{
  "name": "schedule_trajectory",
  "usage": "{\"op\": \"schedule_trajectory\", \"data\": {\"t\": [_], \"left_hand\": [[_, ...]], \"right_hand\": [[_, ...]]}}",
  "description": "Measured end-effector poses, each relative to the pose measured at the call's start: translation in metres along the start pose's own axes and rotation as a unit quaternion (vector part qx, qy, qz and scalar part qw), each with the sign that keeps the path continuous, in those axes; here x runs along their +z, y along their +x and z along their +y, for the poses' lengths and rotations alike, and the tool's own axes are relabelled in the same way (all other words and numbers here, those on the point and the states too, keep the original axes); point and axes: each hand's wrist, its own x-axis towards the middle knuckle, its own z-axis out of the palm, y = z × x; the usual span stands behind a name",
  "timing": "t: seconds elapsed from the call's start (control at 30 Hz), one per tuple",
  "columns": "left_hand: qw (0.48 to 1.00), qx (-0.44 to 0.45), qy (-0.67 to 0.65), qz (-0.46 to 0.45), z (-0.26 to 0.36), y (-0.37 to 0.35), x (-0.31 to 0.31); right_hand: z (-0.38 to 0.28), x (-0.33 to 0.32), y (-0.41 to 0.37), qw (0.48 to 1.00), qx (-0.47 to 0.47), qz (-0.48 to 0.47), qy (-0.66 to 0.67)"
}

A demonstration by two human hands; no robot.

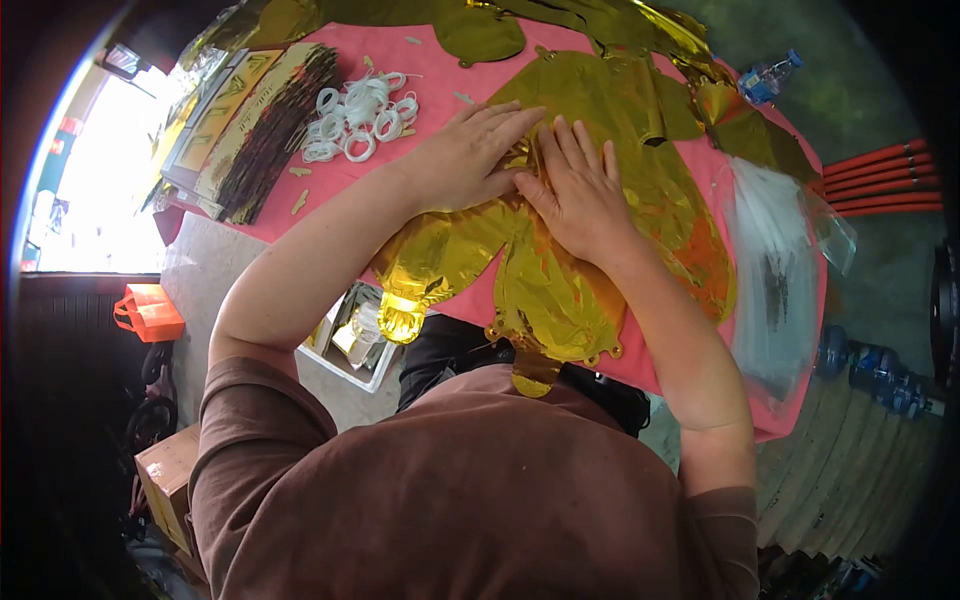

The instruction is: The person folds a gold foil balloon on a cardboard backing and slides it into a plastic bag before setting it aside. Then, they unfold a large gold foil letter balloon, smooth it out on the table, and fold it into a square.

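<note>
A shiny gold foil balloon (555, 300), uninflated and creased, lies spread over the pink cloth (455, 85), and its lower lobes hang past the near edge. My left hand (460, 160) rests flat on the foil with its fingers stretched to the right. Beside it, my right hand (580, 200) also presses flat on the foil, fingers apart and pointing away from me. The two hands nearly meet at the thumb. Neither hand grips anything that I can see. More gold foil (480, 35) lies at the far side of the table.
Coils of white ribbon (360, 115) and a stack of printed packets (250, 130) lie left. Clear plastic sleeves (770, 280) cover the right edge. A small bottle (770, 78) is at the far right. On the floor are blue water jugs (885, 378) and an orange bag (150, 312).
</note>
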Motion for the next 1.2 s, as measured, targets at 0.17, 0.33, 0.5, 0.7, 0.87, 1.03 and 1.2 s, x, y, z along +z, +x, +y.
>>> {"op": "schedule_trajectory", "data": {"t": [0.17, 0.33, 0.5, 0.7, 0.87, 1.03, 1.2], "left_hand": [[0.999, -0.005, -0.038, -0.018, 0.002, 0.008, -0.015], [0.995, -0.036, -0.068, -0.068, -0.002, 0.019, -0.024], [0.994, -0.02, -0.052, -0.091, -0.011, 0.033, -0.023], [0.997, -0.004, -0.03, -0.07, -0.011, 0.041, -0.022], [0.995, -0.059, -0.032, -0.076, -0.005, 0.054, -0.024], [0.999, -0.001, -0.026, -0.028, -0.007, 0.087, 0.006], [0.997, 0.047, -0.046, -0.044, -0.009, 0.131, 0.044]], "right_hand": [[-0.001, 0.0, 0.0, 1.0, 0.006, 0.005, 0.004], [-0.001, 0.001, 0.001, 1.0, 0.014, 0.014, 0.008], [-0.001, 0.001, 0.002, 1.0, 0.017, 0.008, 0.006], [-0.001, 0.003, 0.004, 1.0, 0.017, 0.007, 0.004], [-0.001, 0.005, 0.006, 1.0, 0.011, 0.013, -0.008], [0.0, 0.004, 0.006, 0.999, -0.009, 0.048, 0.002], [-0.001, 0.004, 0.006, 0.998, -0.019, 0.053, -0.018]]}}
